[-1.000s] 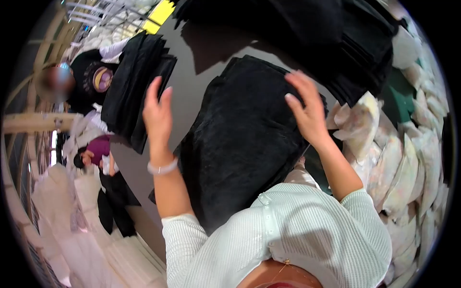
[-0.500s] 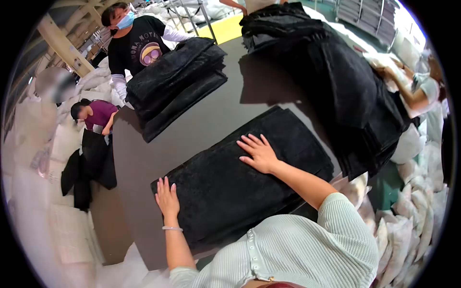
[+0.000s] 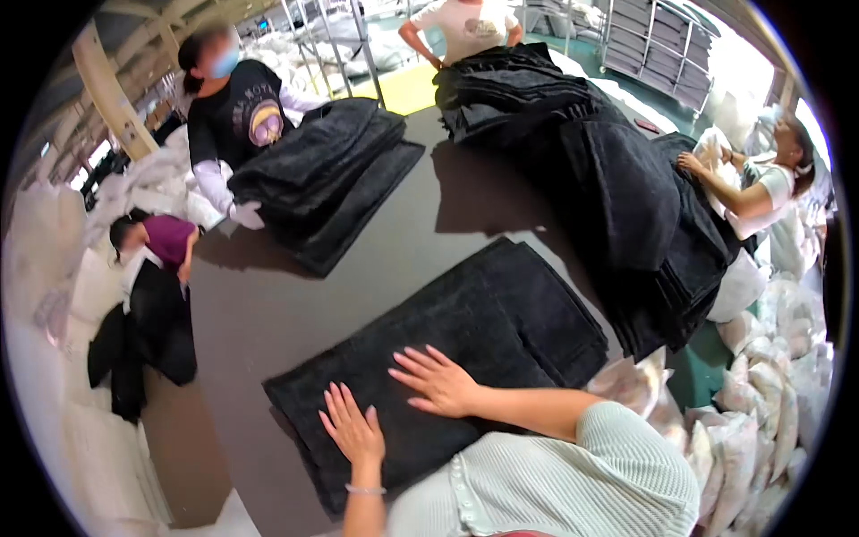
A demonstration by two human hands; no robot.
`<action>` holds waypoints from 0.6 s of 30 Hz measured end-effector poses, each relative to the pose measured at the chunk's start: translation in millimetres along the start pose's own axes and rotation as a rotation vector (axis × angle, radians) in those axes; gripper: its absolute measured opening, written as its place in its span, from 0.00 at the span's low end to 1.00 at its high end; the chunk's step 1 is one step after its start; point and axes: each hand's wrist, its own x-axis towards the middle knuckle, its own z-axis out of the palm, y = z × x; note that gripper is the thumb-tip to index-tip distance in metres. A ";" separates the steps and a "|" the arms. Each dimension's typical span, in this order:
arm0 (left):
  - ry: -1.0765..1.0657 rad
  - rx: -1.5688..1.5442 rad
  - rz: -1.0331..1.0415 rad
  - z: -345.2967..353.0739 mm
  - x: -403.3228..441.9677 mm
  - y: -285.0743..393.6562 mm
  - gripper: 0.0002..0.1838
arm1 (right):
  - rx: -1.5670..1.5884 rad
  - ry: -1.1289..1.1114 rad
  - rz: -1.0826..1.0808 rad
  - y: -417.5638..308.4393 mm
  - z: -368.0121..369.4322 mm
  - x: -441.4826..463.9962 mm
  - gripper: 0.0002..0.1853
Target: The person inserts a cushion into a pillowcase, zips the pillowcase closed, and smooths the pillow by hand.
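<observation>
A stack of folded black towel-like cloths (image 3: 501, 313) lies flat on the grey table (image 3: 259, 322) in front of me. My left hand (image 3: 355, 428) rests flat on the top cloth near its left end, fingers spread. Just to the right, my right hand (image 3: 438, 385) also lies palm down on that cloth, fingers apart. Neither hand grips anything. Layered edges of the stack show at its right end and lower left corner.
A large draped pile of black cloths (image 3: 617, 179) covers the table's right side. Across the table, a masked person holds a smaller black stack (image 3: 331, 170). Other people work at left, far side and right. White sacks (image 3: 743, 447) crowd the floor.
My right hand has slid left and toward me over the cloth. My left hand has moved inward from the left edge, so the hands are closer together. Both stay flat.
</observation>
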 end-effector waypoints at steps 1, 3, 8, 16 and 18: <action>-0.032 -0.003 -0.008 -8.8 -16.2 -6.4 0.34 | -0.017 -0.040 0.025 -15.1 3.7 -7.9 0.35; -0.036 0.008 0.009 -11.7 -12.2 -6.9 0.34 | -0.009 -0.012 0.022 -12.2 -3.4 -5.7 0.34; -0.227 -0.271 -0.010 -71.6 8.6 -13.5 0.28 | -0.007 -0.158 0.106 -39.0 -53.9 17.9 0.30; 0.115 0.098 0.130 10.8 13.4 9.2 0.24 | 0.068 0.082 0.037 -31.7 24.4 4.9 0.35; 0.142 0.015 0.113 11.0 35.2 5.9 0.24 | 0.046 0.117 0.082 -30.1 32.7 16.7 0.34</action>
